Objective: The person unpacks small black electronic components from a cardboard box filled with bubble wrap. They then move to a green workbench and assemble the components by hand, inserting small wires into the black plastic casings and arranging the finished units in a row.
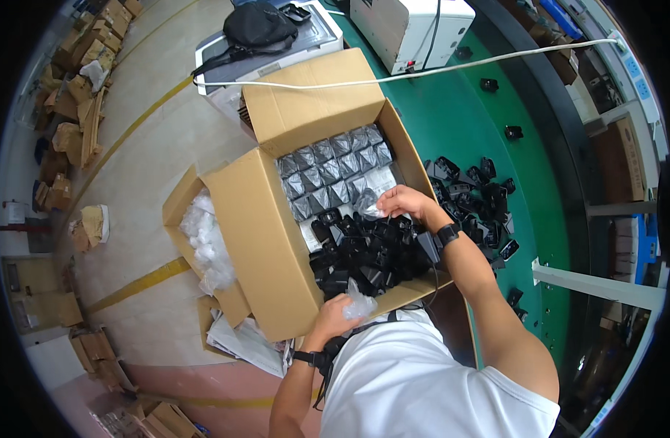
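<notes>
Fingers of the right hand [402, 201] pinched on a small clear plastic bag [369, 207] near the middle of the open cardboard box [266, 241]; fingers of the left hand [335, 312] closed round a crumpled clear wrapper [360, 301] at the box's 6 o'clock wall

Box contents: loose black plastic parts [364, 252] heaped across the 6 o'clock half, touching one another; bagged grey packets [333, 169] in neat rows across the 12 o'clock half. Right-hand bag sits at the seam between the two groups

Judged step: unwrapping, i.e. bagged pieces being taken from the rows and stripped, bare parts left in the heap. Cannot tell whether the right-hand bag still has a part inside

Judged next move calls for: a firm two-finger hold on thin, slippery film, a clean lift clear of the heap so no loose part is dragged along, and somewhere to shed the wrapper in the left hand

Outward: at 9 o'clock of the main box, a smaller carton [180, 198] with a mass of clear film [203, 241]. At 3 o'clock, more black parts [475, 193] scattered on the green bench [452, 117]. White cable [422, 73] crosses the raised flap at 12 o'clock. Black bag [258, 25] on a grey machine beyond. Flattened cartons [76, 95] on the floor, far 10 o'clock
</notes>
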Available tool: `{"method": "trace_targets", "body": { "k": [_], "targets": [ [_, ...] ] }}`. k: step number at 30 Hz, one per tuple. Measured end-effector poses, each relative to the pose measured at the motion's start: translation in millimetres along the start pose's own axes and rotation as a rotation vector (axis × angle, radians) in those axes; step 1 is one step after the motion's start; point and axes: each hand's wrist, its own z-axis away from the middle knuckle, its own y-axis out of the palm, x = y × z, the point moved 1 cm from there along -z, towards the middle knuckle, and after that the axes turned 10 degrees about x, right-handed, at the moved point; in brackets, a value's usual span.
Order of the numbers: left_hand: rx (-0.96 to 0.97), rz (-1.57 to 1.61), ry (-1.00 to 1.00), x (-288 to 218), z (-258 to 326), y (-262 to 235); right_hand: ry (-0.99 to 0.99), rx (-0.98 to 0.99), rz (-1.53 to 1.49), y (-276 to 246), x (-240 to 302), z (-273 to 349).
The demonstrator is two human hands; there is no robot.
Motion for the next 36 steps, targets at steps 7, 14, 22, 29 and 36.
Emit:
{"method": "trace_targets", "body": {
  "k": [7, 14, 22, 29, 36],
  "targets": [
    [0.003, 0.194, -0.055, 5.0, 2.4, 2.9, -0.084, -0.745, 1.434, -14.7, -35.3, -31.4],
    [-0.034, 0.22, -0.026, 1.6, 4.6, -2.1, 0.07, -0.651, 1.353, -22.1, -36.4, -59.5],
    [-0.304, 0.327, 0.074, 0.5, 0.6, -12.2, -0.368, -0.167, 1.433, 57.7, -0.3, 9.9],
    [-0.134, 0.643, 0.098, 6.1, -41.1, -24.8, -0.337, 0.396, 0.58, 158.1, 24.0, 14.2],
    [-0.235, 0.526, 0.004, 21.6, -16.4, -7.8, 0.07, -0.684, 1.07, 8.1, 28.7, -111.9]
  ]
}}
